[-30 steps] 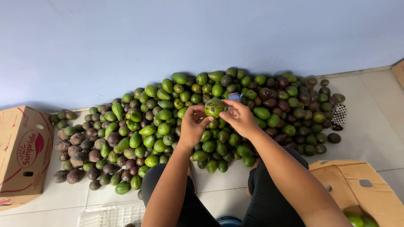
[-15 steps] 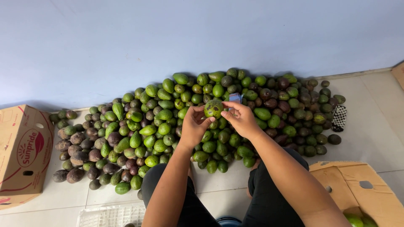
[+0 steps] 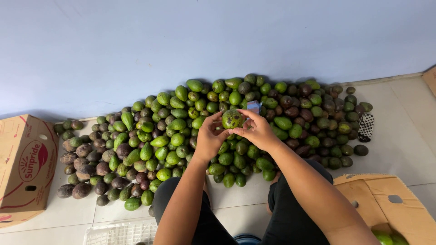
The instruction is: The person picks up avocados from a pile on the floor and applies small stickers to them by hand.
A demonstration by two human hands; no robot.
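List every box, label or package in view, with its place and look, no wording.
Cardboard box: far left on the floor, brown, with a red oval logo and handle holes.
Open cardboard box: lower right, brown, green fruit inside.
Small blue label: behind the held avocado, on the pile.

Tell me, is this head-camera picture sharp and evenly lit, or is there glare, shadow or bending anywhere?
Head view: soft, even light, with no strong glare on the avocado pile; faint shadow lies along the wall behind the pile; the avocado between the left hand and right hand looks sharp; the wall's base curves, a wide-lens bend; the cardboard boxes are cut off at the edges.
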